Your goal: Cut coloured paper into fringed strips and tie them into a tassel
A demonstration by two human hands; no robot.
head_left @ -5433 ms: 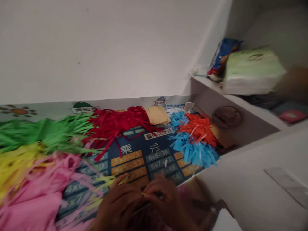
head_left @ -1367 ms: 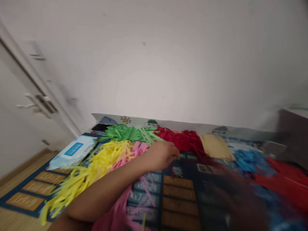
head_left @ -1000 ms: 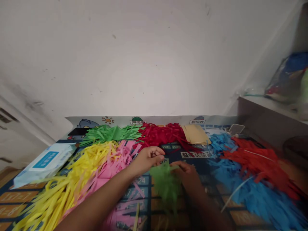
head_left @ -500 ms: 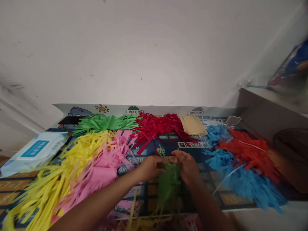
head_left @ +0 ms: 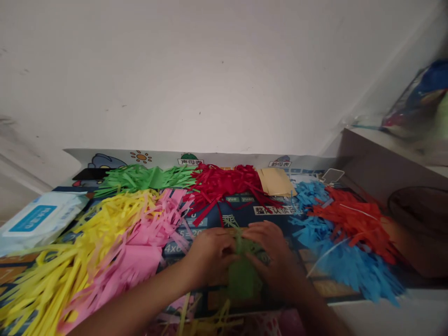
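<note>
- Surface: dark blue printed sheet with orange and blue number tiles (head_left: 245,212) under a large dark red bundle of fringed paper strips (head_left: 227,182), taken as landmark.
- Room: plain white wall (head_left: 210,84) behind the red bundle; the sheet's pale far edge curls up against it. Grey-brown flat panel (head_left: 367,158) well to its right.
- Container 1: pale blue-and-white soft packet with a blue label (head_left: 63,210), far left of the red bundle; contents hidden.
- Container 2: transparent plastic bag (head_left: 416,102), far right of and higher than the red bundle; something blue and red inside, too blurred to identify.
- Work piece: green fringed paper piece (head_left: 243,277), held nearer the wearer than the red bundle, apart from it.
- Grip: left hand (head_left: 212,254) pinches the piece's upper left; right hand (head_left: 271,249) has thumb and fingers clamped on its upper right. Fingertips partly blurred.
- Also left of the red bundle: pink fringed paper (head_left: 147,252). Right of it: flat tan stack (head_left: 276,182), just beside.
</note>
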